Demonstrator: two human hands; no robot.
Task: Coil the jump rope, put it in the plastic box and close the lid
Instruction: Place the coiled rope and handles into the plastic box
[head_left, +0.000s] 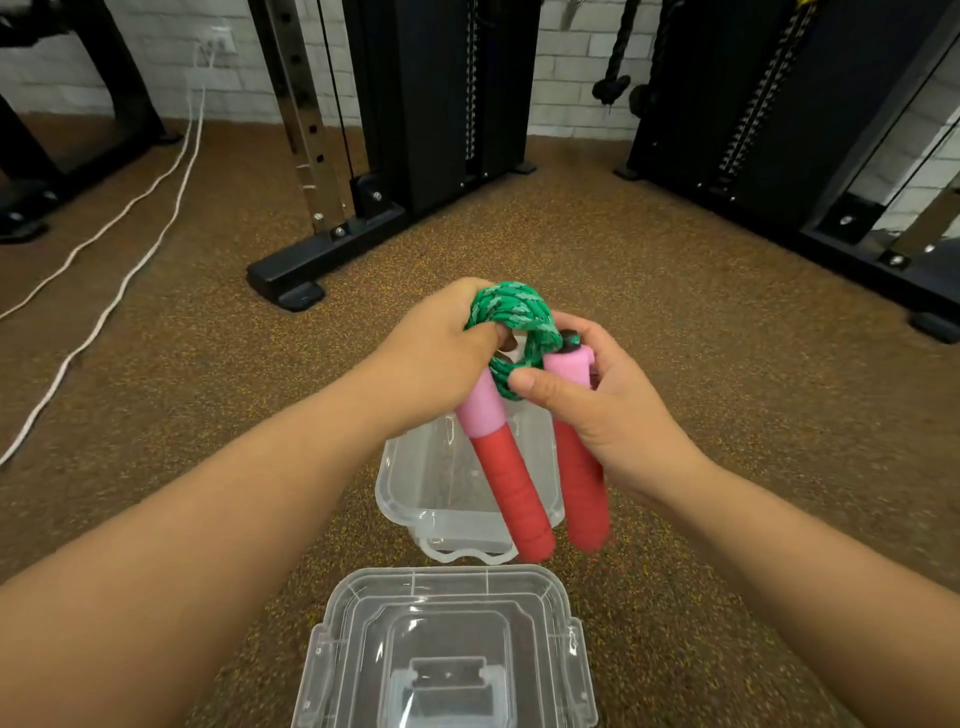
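Coiled jump rope held over the open plastic box

The green jump rope (511, 332) is bunched in the left hand (441, 358); the right hand (597, 400) grips one pink-red handle (576, 467). Best keep the coil pinched and lower both handles into the plastic box (410, 483). The lid (447, 649) lies nearer on the floor, partly cropped; the coil's tightness is unclear.

Woven cord, foam grips, clear plastic, speckled rubber-like floor.
The rope (511, 322) is braided green cloth cord, matt and rough; its handles (511, 467) look like soft matt foam, pink above and red below. The box (415, 483) and lid (447, 644) are clear, smooth, glossy plastic. The floor (675, 364) is grainy and matt, brown with yellow flecks. The rack (436, 104) frames are matt black metal, one upright polished and shiny. The wall (566, 62) is white brick.
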